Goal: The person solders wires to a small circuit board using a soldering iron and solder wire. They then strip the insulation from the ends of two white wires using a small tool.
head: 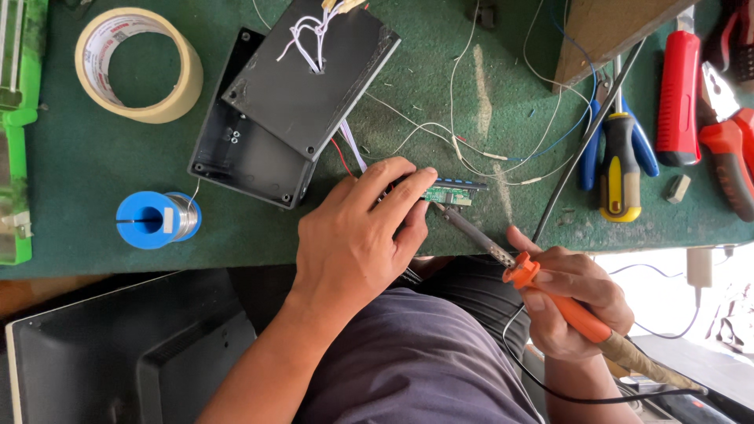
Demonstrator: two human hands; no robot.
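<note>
Soldering step: left hand (pixel 357 235) pinches the small green circuit board (pixel 449 194), right hand (pixel 577 302) grips the orange-handled soldering iron (pixel 542 289) — next, a steady tip.

An electronics repair workshop: green bench (pixel 94 157) strewn with pliers (pixel 726 141), screwdriver (pixel 620 169), solder spool (pixel 157 220), loose wires (pixel 503 157).

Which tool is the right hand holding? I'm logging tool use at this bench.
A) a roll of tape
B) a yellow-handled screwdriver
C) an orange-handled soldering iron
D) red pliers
C: the right hand grips the orange-handled soldering iron, its tip at the small circuit board that the left hand steadies; the yellow-handled screwdriver lies untouched on the green mat.
</note>
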